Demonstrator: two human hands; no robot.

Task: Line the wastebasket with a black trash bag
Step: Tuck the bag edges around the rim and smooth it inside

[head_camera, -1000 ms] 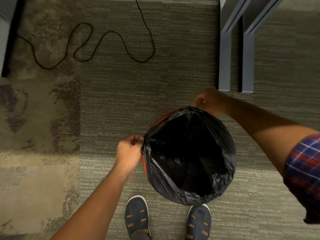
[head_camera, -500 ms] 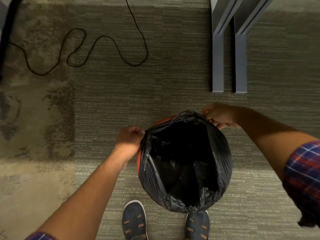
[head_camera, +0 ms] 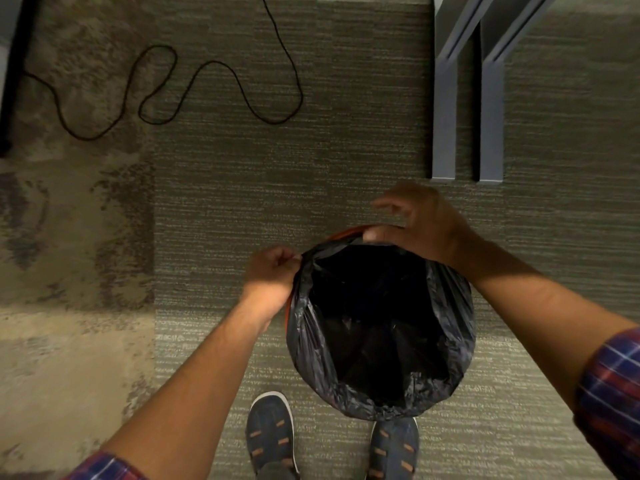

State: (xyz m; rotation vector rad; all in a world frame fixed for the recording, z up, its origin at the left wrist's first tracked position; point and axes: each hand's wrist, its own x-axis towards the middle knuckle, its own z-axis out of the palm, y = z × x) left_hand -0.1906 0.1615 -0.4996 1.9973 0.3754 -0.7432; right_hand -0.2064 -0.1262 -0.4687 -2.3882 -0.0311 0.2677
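Mostly, crinkled black trash bag hides orange wastebasket.

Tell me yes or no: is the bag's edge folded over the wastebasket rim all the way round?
No: an orange strip of wastebasket rim still shows bare at the far left, beside the black trash bag.

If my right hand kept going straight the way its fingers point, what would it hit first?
The right hand points left along the far rim of the wastebasket. Beyond its fingers only bare carpet shows, so the way looks free, though height is unclear.
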